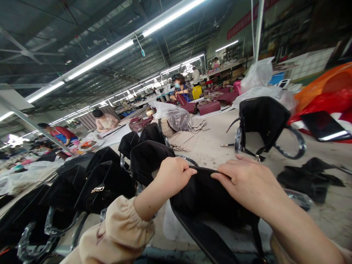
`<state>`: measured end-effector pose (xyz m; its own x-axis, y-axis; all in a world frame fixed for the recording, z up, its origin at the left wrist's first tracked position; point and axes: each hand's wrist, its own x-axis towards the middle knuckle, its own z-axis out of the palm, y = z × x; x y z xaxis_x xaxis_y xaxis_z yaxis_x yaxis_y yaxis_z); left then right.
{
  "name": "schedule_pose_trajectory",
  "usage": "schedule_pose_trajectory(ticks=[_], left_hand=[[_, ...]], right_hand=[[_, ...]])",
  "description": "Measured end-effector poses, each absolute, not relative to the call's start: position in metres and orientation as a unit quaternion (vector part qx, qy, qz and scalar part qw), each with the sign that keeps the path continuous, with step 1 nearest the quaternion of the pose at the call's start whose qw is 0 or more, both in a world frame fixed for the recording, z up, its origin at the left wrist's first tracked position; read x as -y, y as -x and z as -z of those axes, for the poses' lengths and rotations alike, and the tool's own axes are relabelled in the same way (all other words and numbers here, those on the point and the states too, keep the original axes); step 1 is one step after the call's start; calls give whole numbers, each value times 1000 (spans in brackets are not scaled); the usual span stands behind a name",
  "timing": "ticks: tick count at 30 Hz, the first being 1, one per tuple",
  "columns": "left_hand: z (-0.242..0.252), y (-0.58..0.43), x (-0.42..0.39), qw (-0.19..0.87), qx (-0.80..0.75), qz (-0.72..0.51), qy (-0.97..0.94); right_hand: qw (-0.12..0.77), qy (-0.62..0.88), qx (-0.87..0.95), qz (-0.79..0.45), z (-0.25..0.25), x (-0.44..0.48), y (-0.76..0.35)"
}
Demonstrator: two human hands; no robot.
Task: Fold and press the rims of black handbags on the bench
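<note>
A black bag (209, 198) is between my hands, its upper edge pinched on both sides, with a wide strap trailing down towards me. My left hand (173, 175) grips that edge between thumb and curled fingers. On the other side, my right hand (247, 179) pinches the same edge, thumb in front and fingers behind. Another black bag (261, 123) with plastic-wrapped handles stands beyond my right hand. Just past my left hand sits one more black bag (148, 156). The inside of the held bag is hidden.
Several black bags (107, 187) crowd the left side. Beige panels (183, 140) lie near a clear plastic bag (176, 115). Black fabric scraps (308, 179) and a dark tablet (324, 125) are at right. Co-workers sit further back, one by maroon pieces (209, 107).
</note>
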<state>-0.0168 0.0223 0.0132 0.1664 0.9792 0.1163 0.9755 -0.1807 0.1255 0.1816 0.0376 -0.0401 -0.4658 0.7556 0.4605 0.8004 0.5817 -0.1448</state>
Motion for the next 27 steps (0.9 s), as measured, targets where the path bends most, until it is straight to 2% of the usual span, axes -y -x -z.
schedule_pose_trajectory(ticks=[21, 27], left_hand=[[-8, 27, -13, 29, -606, -108, -787], [-9, 23, -14, -13, -619, -78, -781]], right_hand=[[280, 428, 858, 48, 41, -32, -153], [287, 422, 859, 51, 39, -30, -149]])
